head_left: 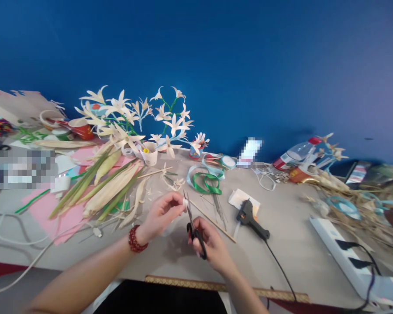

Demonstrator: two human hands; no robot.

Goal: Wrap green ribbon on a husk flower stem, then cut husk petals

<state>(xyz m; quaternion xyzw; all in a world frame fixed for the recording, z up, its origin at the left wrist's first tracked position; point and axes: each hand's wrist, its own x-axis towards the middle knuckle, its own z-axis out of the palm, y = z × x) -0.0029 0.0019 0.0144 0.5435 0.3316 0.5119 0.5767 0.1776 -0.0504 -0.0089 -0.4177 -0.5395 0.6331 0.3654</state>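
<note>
Over the table's front middle, my left hand [160, 213] pinches a small whitish piece [185, 203] between thumb and fingertips; its exact kind is too small to make out. A red beaded bracelet [138, 239] circles that wrist. My right hand [213, 242] is closed around the black handles of a pair of scissors [192, 224]. The scissor blades point away from me, right beside the whitish piece; whether they touch it I cannot tell. Just beyond both hands lie a thin wooden stick [221, 227], several thin wires [220, 207] and green ribbon [212, 185].
A hot glue gun [252, 218] lies right of my right hand, its cord running off the front edge. Corn husks [114, 187] on pink paper [42, 213] cover the left. Husk flowers [173, 124] stand at the back. A power strip [337, 253] and plastic bottle [296, 153] are rightward.
</note>
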